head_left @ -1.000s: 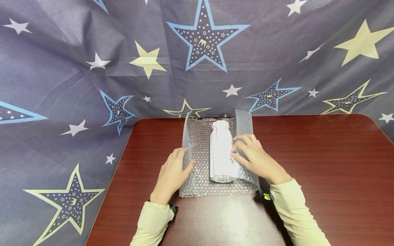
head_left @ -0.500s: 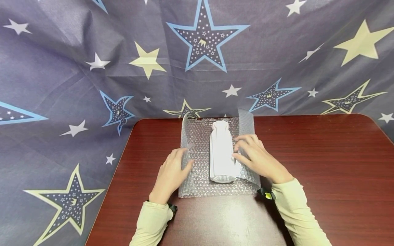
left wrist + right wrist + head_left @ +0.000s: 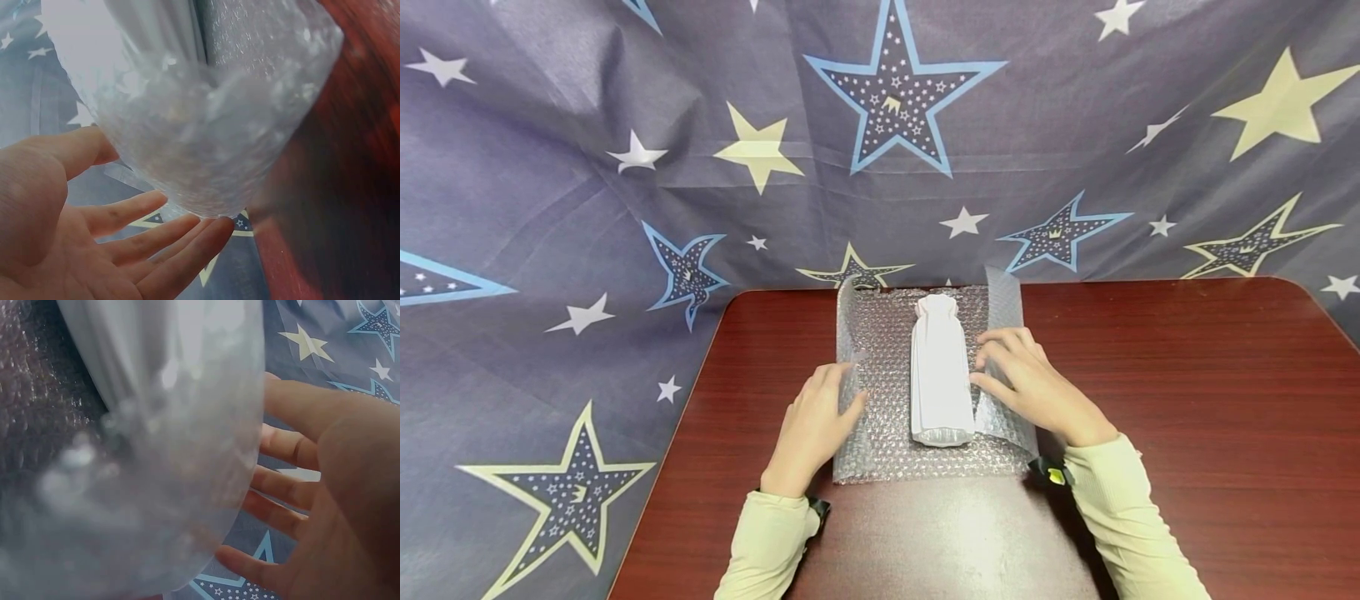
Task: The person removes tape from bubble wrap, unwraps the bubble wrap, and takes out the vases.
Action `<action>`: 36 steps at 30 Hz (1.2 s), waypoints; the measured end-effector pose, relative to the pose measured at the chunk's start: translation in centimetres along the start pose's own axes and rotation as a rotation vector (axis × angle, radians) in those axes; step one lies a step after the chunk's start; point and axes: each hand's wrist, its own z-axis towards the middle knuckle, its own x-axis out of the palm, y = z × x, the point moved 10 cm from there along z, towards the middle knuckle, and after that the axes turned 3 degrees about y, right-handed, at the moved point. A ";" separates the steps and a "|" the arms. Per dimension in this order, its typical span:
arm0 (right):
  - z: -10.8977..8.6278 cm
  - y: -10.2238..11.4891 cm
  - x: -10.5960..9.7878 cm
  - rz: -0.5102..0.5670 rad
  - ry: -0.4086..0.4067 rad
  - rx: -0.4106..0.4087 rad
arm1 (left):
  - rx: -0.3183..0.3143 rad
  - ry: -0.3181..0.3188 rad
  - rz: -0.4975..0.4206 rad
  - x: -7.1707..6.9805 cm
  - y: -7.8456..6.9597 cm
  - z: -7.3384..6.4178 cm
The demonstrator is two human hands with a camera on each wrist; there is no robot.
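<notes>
A sheet of bubble wrap (image 3: 887, 433) lies on the table with its left and right sides curling up. On its middle rests a white bottle-shaped object (image 3: 940, 367), narrow neck toward the back and a shiny, clear-looking base toward the front. My left hand (image 3: 816, 425) is at the raised left side, thumb apart from extended fingers; in the left wrist view its fingertips (image 3: 219, 231) meet the curved edge of the wrap. At the raised right side (image 3: 1003, 304) is my right hand (image 3: 1026, 383), its fingers spread and slightly bent against the wrap's outer face.
The reddish-brown wooden table (image 3: 1187, 400) extends far to the right and a shorter way to the left. A dark star-print cloth (image 3: 1037, 125) hangs behind and along the left side. Dark straps (image 3: 1047, 472) circle both wrists.
Both hands have drifted slightly outward, and the raised sides of the bubble wrap have spread apart with them. The white object has stayed in place.
</notes>
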 end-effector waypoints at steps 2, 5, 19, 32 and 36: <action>0.0 -0.1 -0.1 -0.003 -0.002 0.001 | -0.003 0.002 0.000 0.0 0.1 0.0; -0.1 -0.1 -0.1 -0.008 -0.009 0.000 | -0.010 0.007 0.001 0.1 0.2 0.0; -0.2 -0.8 -0.4 -0.017 -0.014 0.009 | -0.024 0.013 -0.004 0.1 0.6 0.0; -0.4 -1.4 -0.4 -0.030 0.002 0.026 | -0.052 0.036 -0.002 0.4 1.4 0.2; -0.5 -1.6 -0.5 -0.035 0.018 0.042 | -0.050 0.034 0.004 0.4 1.6 0.2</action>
